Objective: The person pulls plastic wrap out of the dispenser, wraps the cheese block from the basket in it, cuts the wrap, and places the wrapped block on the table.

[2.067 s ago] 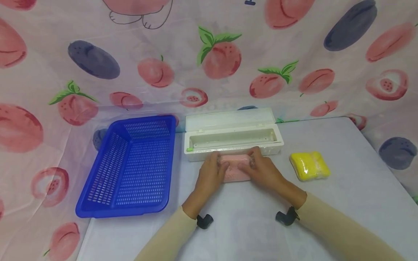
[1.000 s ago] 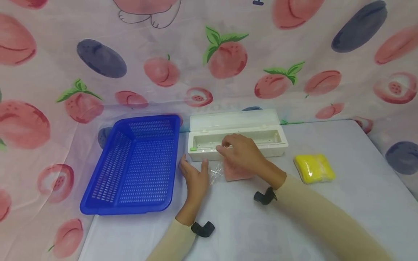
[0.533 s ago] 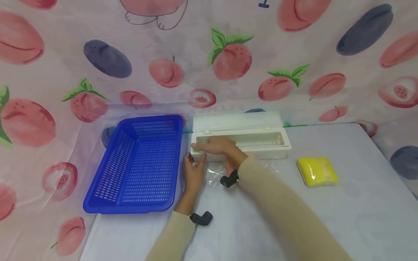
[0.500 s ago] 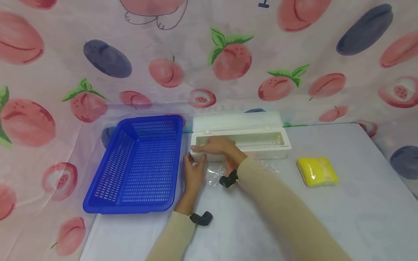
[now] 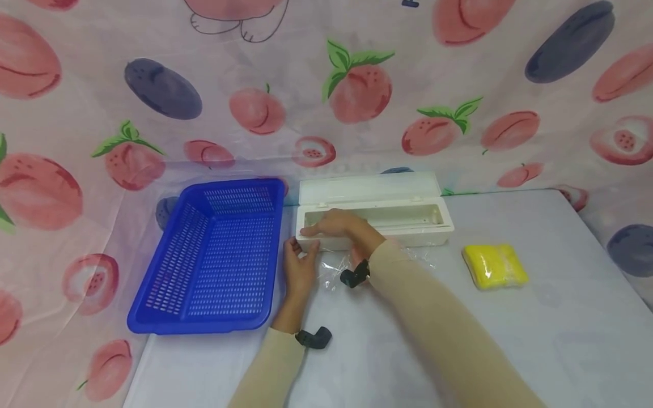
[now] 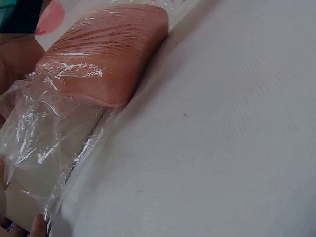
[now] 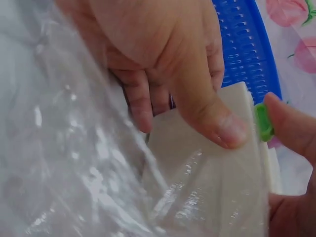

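Observation:
A long white cling film dispenser (image 5: pixel 425 239) stands with its lid raised. My left hand (image 5: pixel 300 275) holds its front left corner, thumb on the front wall in the right wrist view. Reaching across, my right hand (image 5: pixel 338 223) lies over the trough's left part. In the right wrist view one fingertip presses the green slide cutter (image 7: pixel 264 122). Clear film (image 6: pixel 37 138) stretches from the dispenser to a pink block (image 6: pixel 111 52) with film drawn over it. In the head view the right wrist and sleeve hide most of that block.
A blue perforated basket (image 5: pixel 199 326) stands left of the dispenser. To the right lies a yellow, soft-looking item (image 5: pixel 494 266) in clear wrap. A peach-printed cloth (image 5: pixel 255 62) hangs behind the white tabletop (image 5: pixel 510 345).
Both hands have left the pink block. My left hand has moved to the dispenser's left corner, and my right hand has crossed leftward to the green slide cutter. Over the last half second, little differs.

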A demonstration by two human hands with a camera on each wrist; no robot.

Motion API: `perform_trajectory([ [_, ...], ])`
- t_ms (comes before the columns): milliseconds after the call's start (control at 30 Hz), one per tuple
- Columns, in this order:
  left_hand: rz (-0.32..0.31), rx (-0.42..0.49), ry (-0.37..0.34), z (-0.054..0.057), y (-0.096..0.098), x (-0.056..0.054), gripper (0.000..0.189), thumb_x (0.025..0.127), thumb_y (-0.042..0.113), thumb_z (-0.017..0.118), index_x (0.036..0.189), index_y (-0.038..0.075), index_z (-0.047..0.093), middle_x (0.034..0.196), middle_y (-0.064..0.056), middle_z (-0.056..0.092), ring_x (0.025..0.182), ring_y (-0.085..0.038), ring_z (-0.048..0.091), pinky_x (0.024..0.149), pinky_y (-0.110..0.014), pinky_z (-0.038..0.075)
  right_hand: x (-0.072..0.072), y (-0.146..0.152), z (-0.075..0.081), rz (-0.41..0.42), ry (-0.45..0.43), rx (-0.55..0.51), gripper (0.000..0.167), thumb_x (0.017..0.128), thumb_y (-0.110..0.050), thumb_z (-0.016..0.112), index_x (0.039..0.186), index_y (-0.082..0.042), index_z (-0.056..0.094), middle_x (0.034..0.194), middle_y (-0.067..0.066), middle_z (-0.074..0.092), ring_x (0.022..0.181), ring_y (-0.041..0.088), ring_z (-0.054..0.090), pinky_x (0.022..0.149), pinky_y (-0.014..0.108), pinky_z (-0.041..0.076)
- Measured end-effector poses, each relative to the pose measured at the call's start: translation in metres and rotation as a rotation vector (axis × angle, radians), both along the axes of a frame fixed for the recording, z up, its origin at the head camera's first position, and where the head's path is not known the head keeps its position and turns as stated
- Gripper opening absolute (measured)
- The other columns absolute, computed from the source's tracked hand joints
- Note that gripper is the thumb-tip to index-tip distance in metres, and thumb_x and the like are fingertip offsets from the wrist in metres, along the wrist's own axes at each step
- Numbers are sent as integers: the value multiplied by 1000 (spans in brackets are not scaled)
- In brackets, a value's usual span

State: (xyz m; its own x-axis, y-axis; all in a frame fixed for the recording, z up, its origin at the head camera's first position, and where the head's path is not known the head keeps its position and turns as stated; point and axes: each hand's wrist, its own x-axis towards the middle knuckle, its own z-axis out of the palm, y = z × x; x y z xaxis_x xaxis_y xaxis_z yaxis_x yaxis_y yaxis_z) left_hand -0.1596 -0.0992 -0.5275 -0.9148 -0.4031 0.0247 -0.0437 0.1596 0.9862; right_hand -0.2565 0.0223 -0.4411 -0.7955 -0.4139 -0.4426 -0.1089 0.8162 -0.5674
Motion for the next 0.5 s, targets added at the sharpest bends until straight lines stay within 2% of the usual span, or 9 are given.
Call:
perform_trajectory([
  [200, 16, 4, -13, 1, 0, 0, 45, 96, 20, 72, 129, -1, 49, 126, -26, 60, 119, -38, 60, 99, -50, 51, -1, 7, 6, 14, 45, 34, 76, 86, -68, 62, 136, -11, 66, 147, 14, 58, 134, 29, 55, 114, 42, 42],
  [367, 23, -5, -39, 0, 0, -2, 42, 96, 20, 72, 125, 0, 49, 125, -25, 62, 119, -37, 60, 99, -49, 52, 0, 14, 11, 9, 34, 38, 72, 87, -64, 64, 134, -9, 67, 143, 13, 61, 132, 28, 56, 114, 43, 41],
  [500, 36, -25, -52, 0, -1, -4, 40, 95, 20, 73, 122, 0, 50, 123, -25, 63, 119, -37, 61, 98, -48, 52, -4, 23, 12, 24, 43, 42, 65, 87, -61, 65, 126, -9, 70, 131, 10, 67, 123, 24, 59, 112, 41, 43],
])
